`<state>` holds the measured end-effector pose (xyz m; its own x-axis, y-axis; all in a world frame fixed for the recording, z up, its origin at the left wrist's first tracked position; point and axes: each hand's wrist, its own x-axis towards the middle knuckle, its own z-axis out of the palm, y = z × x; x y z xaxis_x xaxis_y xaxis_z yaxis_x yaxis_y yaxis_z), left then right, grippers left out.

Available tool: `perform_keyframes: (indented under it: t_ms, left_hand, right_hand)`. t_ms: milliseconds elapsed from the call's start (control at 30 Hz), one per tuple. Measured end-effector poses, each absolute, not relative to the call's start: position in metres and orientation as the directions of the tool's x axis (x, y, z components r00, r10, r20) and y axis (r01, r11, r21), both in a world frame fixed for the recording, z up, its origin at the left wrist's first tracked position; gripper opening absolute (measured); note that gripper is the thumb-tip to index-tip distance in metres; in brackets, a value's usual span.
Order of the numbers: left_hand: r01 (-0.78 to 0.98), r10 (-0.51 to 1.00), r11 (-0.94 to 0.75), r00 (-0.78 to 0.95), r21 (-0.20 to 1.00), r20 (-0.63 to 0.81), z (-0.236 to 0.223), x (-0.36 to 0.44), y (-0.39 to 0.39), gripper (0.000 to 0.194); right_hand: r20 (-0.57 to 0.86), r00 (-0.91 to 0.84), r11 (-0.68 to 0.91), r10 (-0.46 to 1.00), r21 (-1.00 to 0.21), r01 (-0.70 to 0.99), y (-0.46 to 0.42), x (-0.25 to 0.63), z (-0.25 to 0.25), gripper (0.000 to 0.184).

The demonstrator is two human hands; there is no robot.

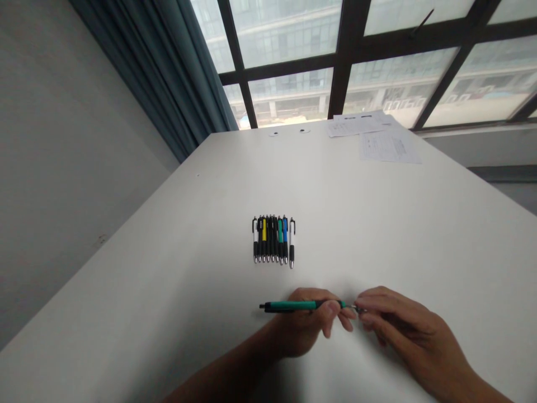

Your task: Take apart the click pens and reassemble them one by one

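Over the white table (168, 252) I see the left hand (304, 327) gripping a green pen (293, 305), held nearly level, while the right hand (413, 330) pinches a small metal piece (359, 309) at its front end; beyond them a row of pens (272, 238) lies side by side

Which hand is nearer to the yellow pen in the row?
Left. The left hand is on the near side of the yellow pen, slightly to its right; the right hand is farther to the right.
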<state>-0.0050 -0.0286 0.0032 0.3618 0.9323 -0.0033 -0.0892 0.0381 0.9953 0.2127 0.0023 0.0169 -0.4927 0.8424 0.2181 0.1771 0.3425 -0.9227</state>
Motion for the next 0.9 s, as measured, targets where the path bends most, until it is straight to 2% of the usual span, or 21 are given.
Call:
perform_keyframes:
  t_ms: [200, 267, 333, 400, 500, 567, 800, 900]
  left_hand:
    - [-0.130, 0.937, 0.105, 0.346, 0.986, -0.055, 0.001, -0.007, -0.027, 0.053]
    - [-0.152, 0.938, 0.136, 0.339, 0.979, -0.078, 0.003, -0.007, -0.027, 0.056]
    - [-0.159, 0.939, 0.166, 0.326, 0.973, -0.107, 0.004, -0.007, -0.027, 0.058]
    - [-0.148, 0.941, 0.177, 0.316, 0.973, -0.124, 0.004, -0.008, -0.027, 0.058]
    - [-0.129, 0.940, 0.169, 0.318, 0.977, -0.121, 0.002, -0.009, -0.027, 0.058]
    - [-0.120, 0.942, 0.156, 0.317, 0.980, -0.111, 0.001, -0.010, -0.027, 0.058]
    - [-0.082, 0.945, 0.127, 0.313, 0.988, -0.096, -0.001, -0.012, -0.026, 0.057]
    - [-0.079, 0.946, 0.120, 0.311, 0.990, -0.090, -0.001, -0.012, -0.026, 0.057]
  right_hand:
    - [0.192, -0.495, 0.327, 0.847, -0.924, 0.200, 0.003, 0.216, 0.015, 0.015]
    - [0.168, -0.505, 0.342, 0.846, -0.899, 0.274, 0.009, 0.220, 0.014, 0.017]
    - [0.152, -0.488, 0.373, 0.860, -0.838, 0.397, 0.018, 0.225, 0.012, 0.017]
    - [0.202, -0.464, 0.445, 0.862, -0.740, 0.505, 0.028, 0.230, 0.009, 0.015]
    - [0.250, -0.474, 0.516, 0.844, -0.622, 0.589, 0.038, 0.234, 0.005, 0.015]
    - [0.246, -0.486, 0.527, 0.839, -0.591, 0.610, 0.039, 0.235, 0.003, 0.017]
    - [0.207, -0.528, 0.531, 0.824, -0.608, 0.591, 0.038, 0.233, -0.002, 0.026]
    - [0.244, -0.532, 0.546, 0.811, -0.641, 0.539, 0.035, 0.233, 0.002, 0.028]
